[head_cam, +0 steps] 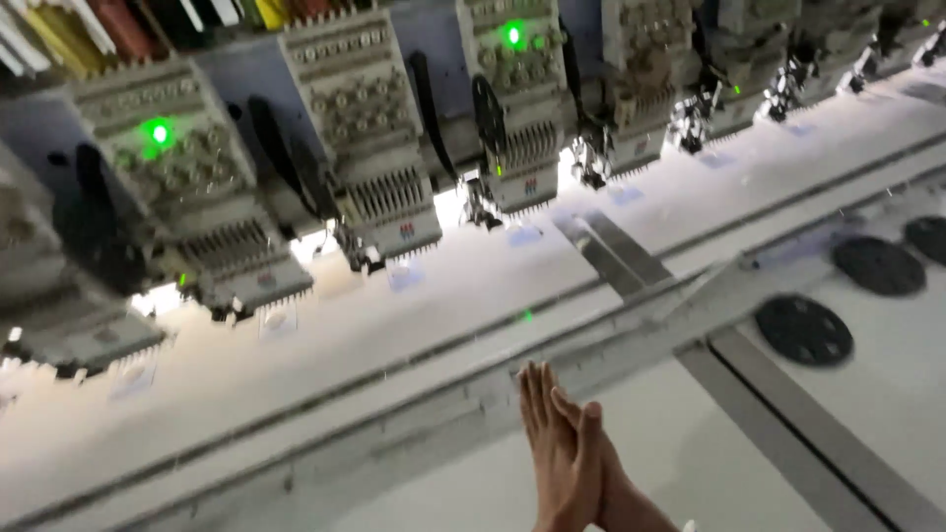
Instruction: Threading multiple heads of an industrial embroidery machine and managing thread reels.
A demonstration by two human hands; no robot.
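At six o'clock, lowest in view: left hand (548, 448) and right hand (596, 473) pressed flat together, palm to palm, fingers straight and pointing toward twelve. Both released, grasping nothing. Hovering over the pale table surface (690, 433), fingertips just short of the grey metal frame rail (552, 369), not clearly touching it.

At three o'clock from the hands: round black discs (804, 330) lying on the table, another two (879, 266) further toward two o'clock, well apart from the hands. A grey strip (788, 433) running between table panels beside them.

Beyond the rail, toward twelve: white stretched fabric (325, 335) spanning the whole width. On it, small pale square patches (405, 276), one under each head.

Farthest, from ten to two o'clock: a row of embroidery machine heads (374, 148), cream-coloured, with needle rows below. Small red-and-blue square label (406, 232) low on each head's front. Green round lights (159, 132) glowing on two heads, the second (512, 35) near twelve. Coloured thread cones (118, 25), blurred, at eleven.
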